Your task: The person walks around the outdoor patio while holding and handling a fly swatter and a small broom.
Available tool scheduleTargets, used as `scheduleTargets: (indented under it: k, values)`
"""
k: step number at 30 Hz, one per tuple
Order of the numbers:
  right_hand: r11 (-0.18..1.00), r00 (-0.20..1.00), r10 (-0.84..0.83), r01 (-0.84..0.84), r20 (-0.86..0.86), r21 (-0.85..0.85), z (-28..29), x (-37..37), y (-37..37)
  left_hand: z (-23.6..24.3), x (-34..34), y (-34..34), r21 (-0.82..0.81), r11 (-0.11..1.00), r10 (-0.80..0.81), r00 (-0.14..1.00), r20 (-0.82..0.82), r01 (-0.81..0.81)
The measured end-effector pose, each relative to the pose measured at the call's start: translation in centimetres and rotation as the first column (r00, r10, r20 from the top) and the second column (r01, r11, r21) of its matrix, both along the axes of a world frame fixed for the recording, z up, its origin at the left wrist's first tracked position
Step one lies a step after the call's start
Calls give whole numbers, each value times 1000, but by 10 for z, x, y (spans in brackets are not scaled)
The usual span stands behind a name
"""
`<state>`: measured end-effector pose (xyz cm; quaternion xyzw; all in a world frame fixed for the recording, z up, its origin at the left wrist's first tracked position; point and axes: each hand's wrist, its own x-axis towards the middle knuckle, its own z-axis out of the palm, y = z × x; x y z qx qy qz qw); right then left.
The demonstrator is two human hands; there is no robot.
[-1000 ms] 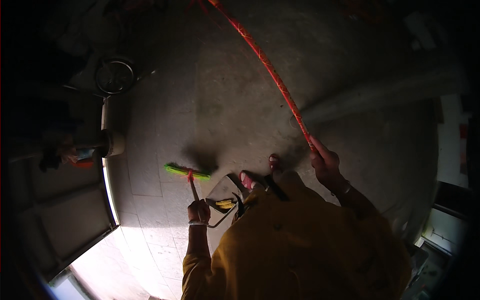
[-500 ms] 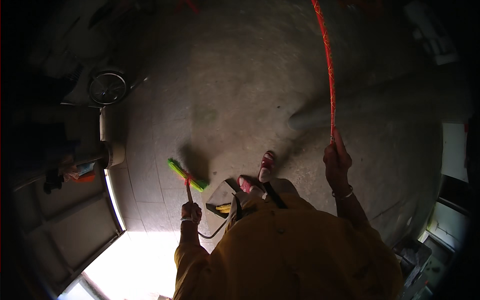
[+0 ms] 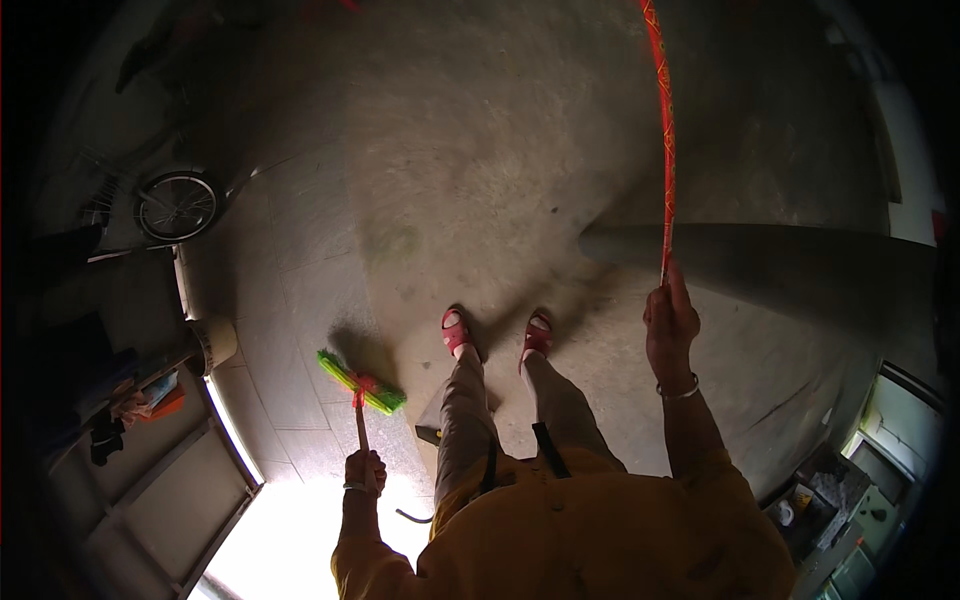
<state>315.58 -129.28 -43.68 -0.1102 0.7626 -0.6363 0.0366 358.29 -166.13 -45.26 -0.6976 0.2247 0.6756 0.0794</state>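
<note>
My left hand (image 3: 365, 470) is closed round the short wooden handle of a small brush broom. Its bright green bristle head (image 3: 335, 366), tied with red at the joint, points away over the floor at the left. My right hand (image 3: 672, 322) grips the near end of a long red pole (image 3: 667, 130) with a yellow pattern, a finger lying along the shaft. The pole runs away past the top edge, so its far end is out of view. Beside my left leg shows part of a grey scoop-like thing (image 3: 430, 422), mostly hidden by the leg.
My feet in red sandals (image 3: 538, 336) stand on a concrete floor (image 3: 450, 180). To the left are a spoked wheel (image 3: 178, 206), a round bucket-like container (image 3: 214, 343) and a panelled door (image 3: 165, 500). Boxes and clutter (image 3: 820, 505) stand at the lower right.
My left foot has moved leftward, so the feet stand apart and the leg covers more of the scoop-like thing. The green broom has shifted slightly left and nearer. Both grips stay the same.
</note>
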Motion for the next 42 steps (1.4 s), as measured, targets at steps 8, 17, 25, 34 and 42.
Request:
scheduleTargets:
  k: [8, 17, 25, 34, 42]
  values:
    - [991, 990, -131, 133, 60, -26, -92, -42, -39, 40, -11, -16, 100, 981, 157, 984, 89, -166]
    - [993, 993, -120, 119, -15, -20, -166, -83, -63, -9, 78, -49, -204, 762, -551, 781, 294, 614]
    - [986, 989, -145, 144, -5, -90, -179, -107, -74, 26, 23, -42, -95, 815, -500, 777, 382, 571]
    - [989, 983, -149, 149, -108, -9, -207, -127, -94, 31, 41, -50, -70, 975, -166, 900, 404, 211]
    - [978, 967, -206, 208, -148, 0, -226, -142, -114, 20, 105, -65, -95, 909, -356, 873, 335, 407]
